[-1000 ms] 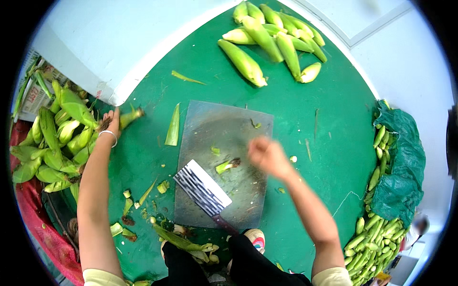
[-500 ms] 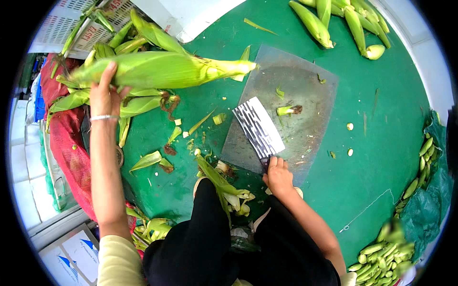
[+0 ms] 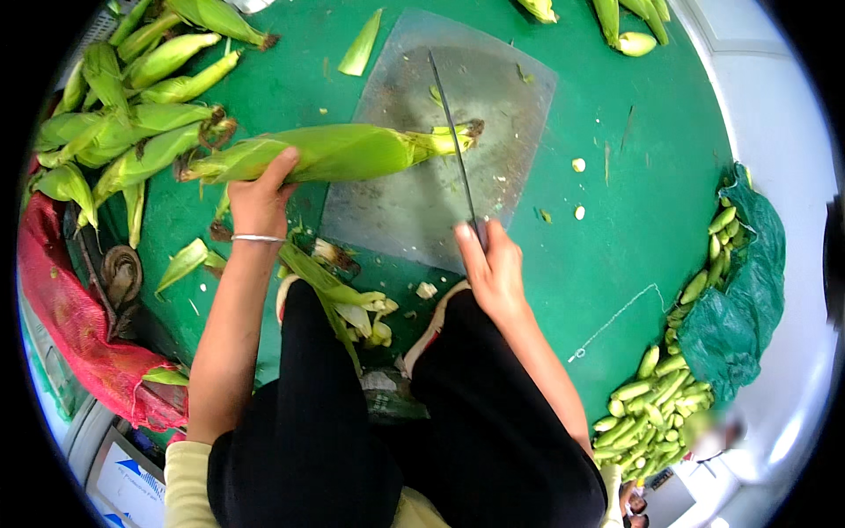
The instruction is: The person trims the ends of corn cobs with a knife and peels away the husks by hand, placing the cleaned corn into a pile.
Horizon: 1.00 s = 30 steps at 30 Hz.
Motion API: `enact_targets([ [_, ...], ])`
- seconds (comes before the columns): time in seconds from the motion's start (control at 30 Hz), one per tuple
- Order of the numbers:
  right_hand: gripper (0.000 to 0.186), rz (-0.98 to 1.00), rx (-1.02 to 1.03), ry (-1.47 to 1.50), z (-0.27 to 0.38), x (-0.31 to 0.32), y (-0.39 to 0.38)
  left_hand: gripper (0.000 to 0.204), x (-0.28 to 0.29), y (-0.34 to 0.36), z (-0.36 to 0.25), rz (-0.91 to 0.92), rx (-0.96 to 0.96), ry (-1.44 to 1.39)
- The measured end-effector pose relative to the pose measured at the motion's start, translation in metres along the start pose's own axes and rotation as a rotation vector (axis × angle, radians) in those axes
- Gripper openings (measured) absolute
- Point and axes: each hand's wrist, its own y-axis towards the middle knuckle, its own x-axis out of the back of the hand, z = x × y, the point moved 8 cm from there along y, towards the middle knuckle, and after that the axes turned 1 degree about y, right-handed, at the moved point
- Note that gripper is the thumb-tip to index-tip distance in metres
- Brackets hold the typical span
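My left hand (image 3: 262, 201) grips an ear of corn (image 3: 343, 151) in its green husk, near one end. The ear lies crosswise, its pale narrow end reaching over the grey cutting board (image 3: 378, 220). Closed around the handle of a knife (image 3: 455, 132), my right hand (image 3: 495, 268) holds the blade upright on edge, across that narrow end. Whether the blade touches or has cut into the ear I cannot tell. A brown cut stub (image 3: 476, 130) shows just beyond the blade.
Several husked ears (image 3: 132, 132) are heaped at the left above a red mesh sack (image 3: 79, 308). More corn (image 3: 635, 42) lies at the far right. A green sack (image 3: 739, 299) spills small green pods at the right. Husk scraps (image 3: 361, 308) lie by my feet.
My left hand has brought the ear from the heap rightward over the board. The knife has turned from lying flat to edge-on and now stands across the ear's end. The view has shifted.
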Motion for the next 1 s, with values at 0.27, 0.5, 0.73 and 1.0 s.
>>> enact_targets([
  [0.27,0.047,-0.003,-0.154,0.408,0.02,0.011,0.003,0.032,-0.009,-0.015,-0.025,0.027,-0.233,0.299],
  [0.5,0.059,-0.235,0.433,0.347,0.039,0.035,0.017,0.037,-0.001,-0.017,-0.012,0.064,-0.205,0.221],
  [0.73,0.061,0.224,-0.288,0.422,-0.063,-0.079,0.001,0.039,0.038,0.002,0.046,0.187,0.156,-0.199],
  [1.0,0.061,0.242,-0.551,0.753,-0.061,-0.08,0.011,0.034,0.047,0.028,0.075,0.099,0.324,-0.424],
])
